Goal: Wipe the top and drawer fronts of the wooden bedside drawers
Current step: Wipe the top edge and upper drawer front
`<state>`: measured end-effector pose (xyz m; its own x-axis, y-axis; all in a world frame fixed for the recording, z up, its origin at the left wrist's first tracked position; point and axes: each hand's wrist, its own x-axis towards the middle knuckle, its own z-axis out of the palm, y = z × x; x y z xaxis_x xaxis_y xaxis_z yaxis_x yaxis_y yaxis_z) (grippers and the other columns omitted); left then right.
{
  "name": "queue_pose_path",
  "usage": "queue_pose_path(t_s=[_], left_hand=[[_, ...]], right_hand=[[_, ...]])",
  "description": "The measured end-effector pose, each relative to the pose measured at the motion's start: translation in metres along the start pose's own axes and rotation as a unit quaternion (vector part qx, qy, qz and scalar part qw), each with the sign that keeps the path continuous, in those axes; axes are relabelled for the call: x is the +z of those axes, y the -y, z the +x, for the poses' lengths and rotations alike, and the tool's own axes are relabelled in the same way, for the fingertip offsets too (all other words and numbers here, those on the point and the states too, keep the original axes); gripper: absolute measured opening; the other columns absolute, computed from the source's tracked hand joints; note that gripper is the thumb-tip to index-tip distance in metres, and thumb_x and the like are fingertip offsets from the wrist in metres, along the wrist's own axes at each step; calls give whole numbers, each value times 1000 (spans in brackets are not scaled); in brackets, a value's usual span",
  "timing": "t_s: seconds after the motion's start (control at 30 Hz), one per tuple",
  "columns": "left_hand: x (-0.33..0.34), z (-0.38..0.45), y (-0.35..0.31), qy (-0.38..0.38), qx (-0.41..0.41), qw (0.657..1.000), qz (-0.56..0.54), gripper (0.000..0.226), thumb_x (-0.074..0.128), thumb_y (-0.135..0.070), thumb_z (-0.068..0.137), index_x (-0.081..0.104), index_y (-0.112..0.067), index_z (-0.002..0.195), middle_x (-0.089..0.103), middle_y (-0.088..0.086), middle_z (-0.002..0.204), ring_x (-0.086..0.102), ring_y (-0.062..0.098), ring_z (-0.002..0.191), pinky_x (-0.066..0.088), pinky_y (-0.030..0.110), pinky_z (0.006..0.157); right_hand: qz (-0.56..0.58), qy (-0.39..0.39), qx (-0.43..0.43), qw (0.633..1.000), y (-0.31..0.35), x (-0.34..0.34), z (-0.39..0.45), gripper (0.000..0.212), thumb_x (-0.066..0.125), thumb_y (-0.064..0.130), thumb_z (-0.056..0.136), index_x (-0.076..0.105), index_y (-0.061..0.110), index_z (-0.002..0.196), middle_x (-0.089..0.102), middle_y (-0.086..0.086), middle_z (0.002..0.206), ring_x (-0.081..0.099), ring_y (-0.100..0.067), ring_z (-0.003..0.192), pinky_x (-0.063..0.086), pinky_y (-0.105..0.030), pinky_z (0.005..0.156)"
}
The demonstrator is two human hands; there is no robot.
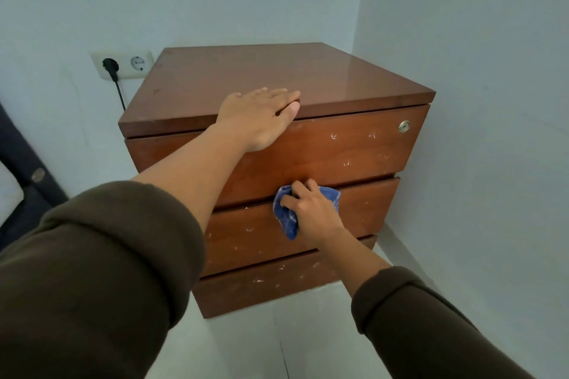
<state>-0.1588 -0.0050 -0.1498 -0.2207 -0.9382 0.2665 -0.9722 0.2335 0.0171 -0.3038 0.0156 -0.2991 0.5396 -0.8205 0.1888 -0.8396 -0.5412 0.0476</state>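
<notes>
Inspection note, bedside drawers (277, 144), standing in room corner at 12 o'clock from me.

L hand (260, 115): fingers straight, flat on front edge of the top (261, 77), thumb hooked under the lip. Holds nothing; I judge it is bracing the unit.

R hand (311, 209): fingers curled round a bunched blue cloth (288, 218), pressing it on the seam between top drawer front (338, 151) and middle drawer front (363, 209). Cloth tail hangs toward 6 o'clock over the middle front.

Condition: the top reads glossy. White scuffs/specks show on all three fronts: top front toward 3 o'clock near the lock (404, 126), middle front at 8 o'clock from my R hand, bottom drawer front (261, 283) across its width. Judged: fronts approx. half done at best; bottom front not yet reached.

Key relation: each front's long axis runs 9-to-3, tilted slightly up to the right in view. R hand sits near mid-length, so unwiped wood lies both ways along that axis, plus below at 6. R hand is the nearer one to every front; L is up top, well apart from the bottom front.

Other: wall socket (121, 64) w/ black plug (110, 66) at 10 o'clock from the unit.
</notes>
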Motion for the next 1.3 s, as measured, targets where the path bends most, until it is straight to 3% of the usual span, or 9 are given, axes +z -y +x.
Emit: queue_pose_path(t_s=[0.13,0.2,0.3,0.4,0.6,0.83,1.03,1.1,1.3], left_hand=[[-2,-3,-1,14,0,1000,-2,52,6,-54,99,14,-42,149,17,-14,158,13,13,147,17,46,118],[-3,-4,-2,22,0,1000,-7,53,4,-55,98,14,-41,149,16,-14,158,12,13,147,15,46,118],[-4,-2,-1,39,-10,999,-21,56,1,-55,97,14,-41,150,14,-14,158,9,13,147,12,46,119],[-7,5,-6,61,-16,997,-47,58,-2,-56,96,14,-43,149,12,-15,159,7,13,148,8,49,119],[-4,24,-34,84,25,994,-62,55,-2,-55,97,13,-44,149,10,-14,159,5,14,148,5,52,118],[4,27,-39,40,32,999,-19,49,1,-48,100,8,-46,148,11,-15,159,6,13,148,10,47,118],[7,27,-40,28,36,999,5,49,1,-50,100,8,-46,148,12,-13,159,7,14,148,12,47,119],[7,27,-39,30,37,999,9,50,2,-51,99,7,-46,148,12,-13,159,8,15,148,12,47,119],[-1,49,-45,102,32,994,-37,56,1,-58,96,10,-43,149,11,-9,160,6,18,148,10,49,119]], right_hand=[[8,-23,-15,1000,-6,-28,-5,42,57,8,88,55,15,129,46,-10,131,43,-30,118,45,-38,91],[6,-115,-38,993,-11,-53,-8,43,75,6,71,67,14,113,59,-12,111,55,-32,99,52,-37,71],[-20,-217,-30,975,-28,-88,-6,41,86,7,53,72,14,91,64,-10,89,61,-30,76,43,-27,48],[-24,-274,1,961,-47,-113,7,32,83,3,56,73,12,84,65,-11,84,60,-32,71,41,-26,48],[12,-298,3,954,-58,-90,15,29,85,4,56,74,12,82,65,-7,82,58,-29,71,50,-32,59],[14,-205,6,979,-69,1,-7,41,89,1,39,75,14,76,66,-7,79,61,-29,65,54,-32,53],[45,-169,41,984,-69,28,-14,39,87,3,48,74,16,82,66,-5,84,61,-28,71,56,-33,55],[54,-164,27,985,-73,21,-16,36,83,-1,55,74,14,87,66,-8,88,60,-31,75,57,-40,58],[8,-312,30,949,-88,-54,-16,34,82,7,60,73,15,92,67,-8,91,63,-29,80,44,-22,45]])
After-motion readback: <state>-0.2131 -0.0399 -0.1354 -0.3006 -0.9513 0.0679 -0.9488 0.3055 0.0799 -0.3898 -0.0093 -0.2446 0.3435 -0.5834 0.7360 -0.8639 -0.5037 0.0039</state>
